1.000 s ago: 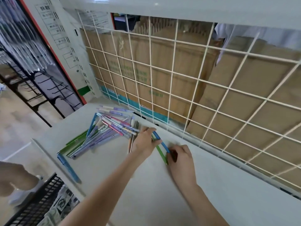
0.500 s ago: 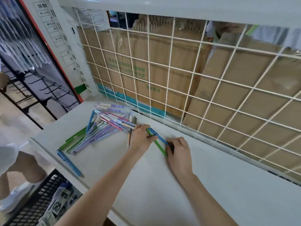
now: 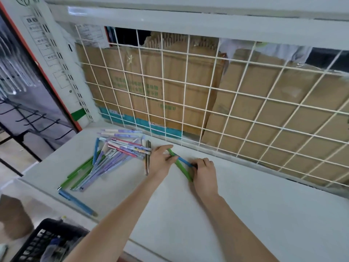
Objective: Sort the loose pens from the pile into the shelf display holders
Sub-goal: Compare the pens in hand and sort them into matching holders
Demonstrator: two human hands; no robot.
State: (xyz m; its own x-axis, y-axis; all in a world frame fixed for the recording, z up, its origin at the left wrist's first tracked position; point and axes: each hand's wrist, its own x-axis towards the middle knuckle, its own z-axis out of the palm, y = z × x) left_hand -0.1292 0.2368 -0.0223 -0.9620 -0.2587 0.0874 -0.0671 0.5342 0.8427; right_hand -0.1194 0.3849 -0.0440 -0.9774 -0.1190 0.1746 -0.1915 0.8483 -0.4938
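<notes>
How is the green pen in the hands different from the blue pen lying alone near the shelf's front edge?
The green pen is held between the left hand and right hand; the blue pen lies untouched. The green pen sits right of the pile, the blue pen in front of it. Both lie slanted on the white shelf.

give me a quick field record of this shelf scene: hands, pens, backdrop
left hand: pinches the upper ends of a green pen and a blue pen
right hand: holds the same pens' lower ends
pen pile: loose on the white shelf, left of both hands
stray blue pen: near the shelf's front edge
backdrop: white wire grid, cardboard boxes behind
</notes>
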